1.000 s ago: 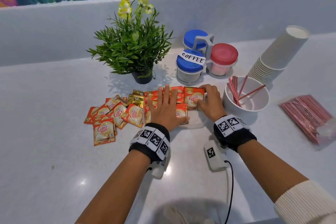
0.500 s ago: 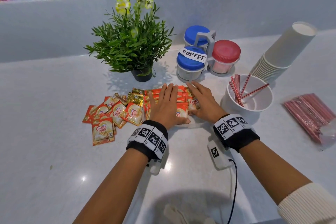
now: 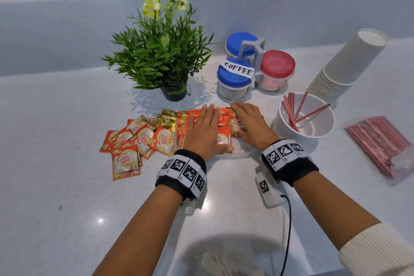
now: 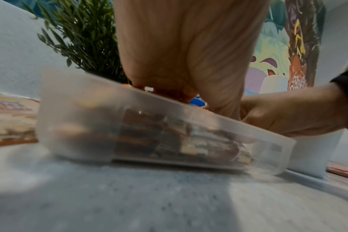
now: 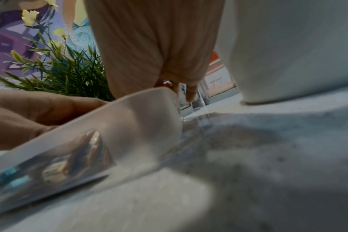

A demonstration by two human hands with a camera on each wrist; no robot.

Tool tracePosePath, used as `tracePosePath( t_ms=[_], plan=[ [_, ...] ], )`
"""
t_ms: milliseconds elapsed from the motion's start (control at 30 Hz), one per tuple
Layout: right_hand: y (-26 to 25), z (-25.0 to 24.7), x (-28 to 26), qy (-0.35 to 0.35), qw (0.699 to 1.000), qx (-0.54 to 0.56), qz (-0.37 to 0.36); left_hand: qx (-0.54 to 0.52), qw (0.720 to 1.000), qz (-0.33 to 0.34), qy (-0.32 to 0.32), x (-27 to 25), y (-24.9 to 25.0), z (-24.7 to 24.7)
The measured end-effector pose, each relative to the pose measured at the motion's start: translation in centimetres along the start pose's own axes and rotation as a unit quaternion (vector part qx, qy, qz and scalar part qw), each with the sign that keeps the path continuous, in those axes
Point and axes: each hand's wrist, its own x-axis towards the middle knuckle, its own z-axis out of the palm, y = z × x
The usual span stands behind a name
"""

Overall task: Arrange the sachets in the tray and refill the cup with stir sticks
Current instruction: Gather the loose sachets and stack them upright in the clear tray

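A translucent tray (image 3: 243,153) holds rows of orange Coffee mate sachets (image 3: 224,139). My left hand (image 3: 203,127) lies flat on the sachets in the tray, fingers straight. My right hand (image 3: 249,123) lies beside it over the tray's right end, fingers stretched across the sachets and thumb at the near edge of one. Loose sachets (image 3: 139,139) lie in a heap left of the tray. The white cup (image 3: 289,123) with a few red stir sticks (image 3: 291,112) stands just right of my right hand. The left wrist view shows the tray wall (image 4: 89,109) under my palm (image 4: 189,55).
A bag of red stir sticks (image 3: 380,141) lies at the far right. A leaning stack of paper cups (image 3: 342,67) stands behind the cup. A caddy of lidded jars (image 3: 244,69) and a potted plant (image 3: 163,51) stand behind the tray. A low wall runs along the back.
My right hand uncurled from the tray's right end and spread over the sachets, shifting slightly left. My left hand stayed pressed on the sachets.
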Motion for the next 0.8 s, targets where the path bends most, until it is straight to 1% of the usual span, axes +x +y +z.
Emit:
tracePosePath(
  t_ms=[133,200,267,367,467,533,633,700,800],
  plan=[
    [-0.3,-0.3,-0.1,-0.010,1.000,-0.012,0.013,-0.012,1.000,0.002,-0.003,-0.1,0.0,-0.1],
    [-0.5,-0.7,-0.4,-0.011,1.000,-0.016,0.019,-0.042,0.999,0.005,-0.002,-0.3,-0.1,-0.4],
    [-0.9,-1.3,-0.6,-0.006,1.000,-0.012,0.018,-0.089,0.996,0.006,0.017,-0.7,-0.4,-1.0],
    [-1.9,-2.5,-1.0,0.025,0.999,-0.018,0.010,-0.177,0.981,-0.011,0.076,-1.8,-1.5,-2.6],
    [-4.2,-3.5,-1.2,0.084,0.996,0.015,-0.006,-0.277,0.947,-0.047,0.153,-3.4,-3.3,-4.5],
    [-6.5,-3.5,-1.1,0.095,0.994,0.042,-0.032,-0.304,0.929,-0.069,0.198,-4.4,-4.8,-5.6],
    [-10.7,-2.4,-0.5,0.061,0.991,0.078,-0.090,-0.294,0.917,-0.111,0.244,-6.1,-7.8,-6.2],
    [-13.2,-1.3,-0.1,0.020,0.990,0.087,-0.108,-0.300,0.910,-0.144,0.247,-7.3,-9.9,-5.8],
    [-16.5,1.0,0.6,-0.058,0.989,0.066,-0.116,-0.302,0.900,-0.202,0.240,-9.3,-12.9,-4.8]
  ],
)
